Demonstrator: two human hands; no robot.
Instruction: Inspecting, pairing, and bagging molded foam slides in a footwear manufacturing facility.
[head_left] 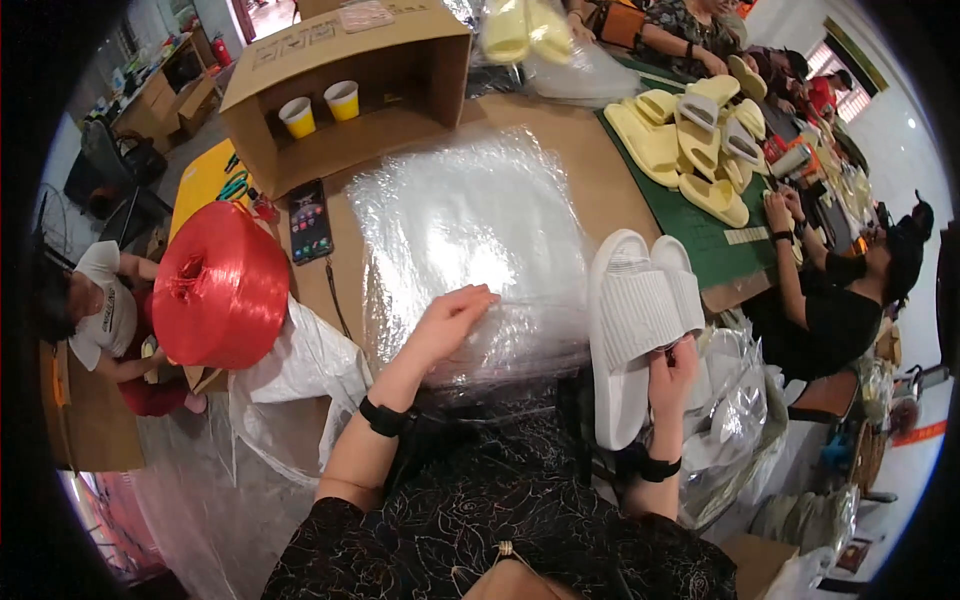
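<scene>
In front of me lies a stack of clear plastic bags [460, 215], shiny with glare. My left hand [455, 320] is on the near part of the stack, its fingers closed at the edge of the top bag. My right hand [674, 375] grips a pair of white slippers [630, 300] by the strap side. The two slippers are held together, toes pointing away from me, with ribbed straps facing up. They are beside the right edge of the bags.
A cardboard box [345, 95] with two yellow-and-white cups stands at the back left. Near it lie a phone [311, 222] and a red twine roll [218, 285]. Yellow slippers [645, 140] cover a green mat [715, 250]. Bagged slippers [725, 390] hang at my right; people sit nearby.
</scene>
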